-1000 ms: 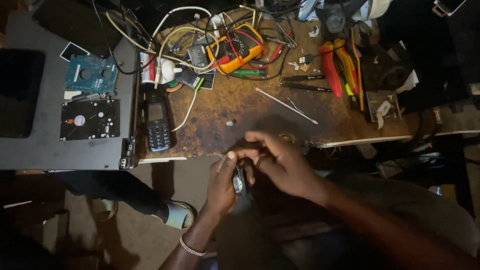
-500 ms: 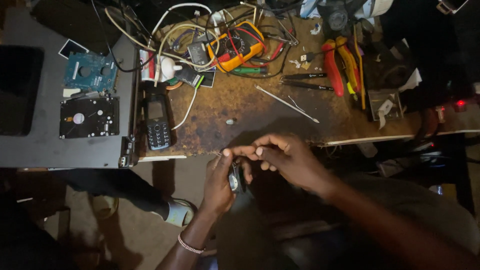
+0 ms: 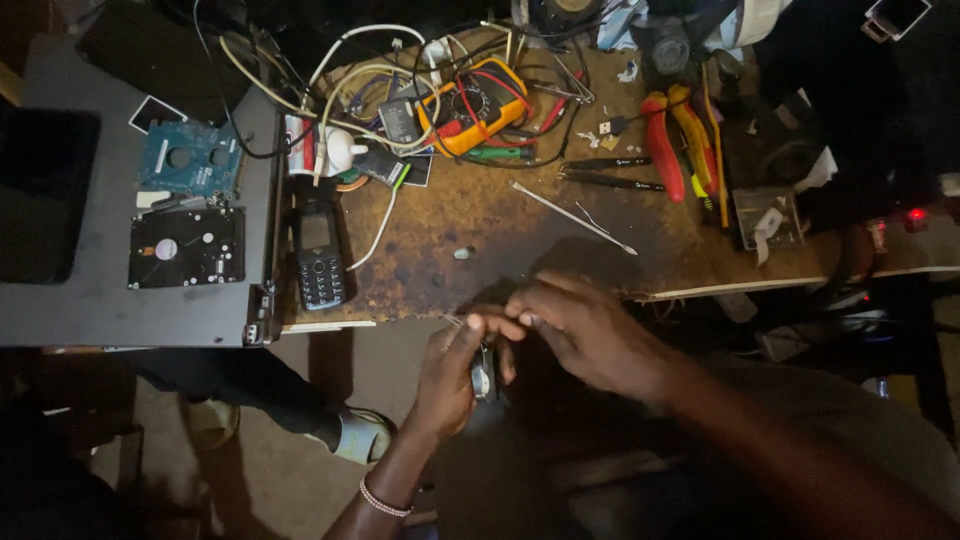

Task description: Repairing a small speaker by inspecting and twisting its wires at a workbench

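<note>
My left hand [image 3: 447,372] grips a small grey electronic device [image 3: 484,380] just below the front edge of the workbench [image 3: 470,260]. A thin wire or probe pokes out above its thumb. My right hand [image 3: 585,333] hovers over the device, its fingertips pinched together close to the left thumb; what they pinch is too small to make out. A beaded bracelet [image 3: 383,497] circles the left wrist.
On the stained bench lie a black keypad phone [image 3: 319,255], a yellow multimeter [image 3: 477,104] in tangled cables, red-handled pliers [image 3: 663,145], tweezers [image 3: 604,180] and a thin metal pick [image 3: 572,216]. A laptop base [image 3: 60,300] at left carries a hard drive [image 3: 187,246] and circuit board [image 3: 189,159]. Someone's sandalled foot [image 3: 355,436] rests on the floor.
Both hands stayed at the bench edge; the right hand's fingers shifted slightly around the device, first covering the left hand, then pinching nearer the left thumb.
</note>
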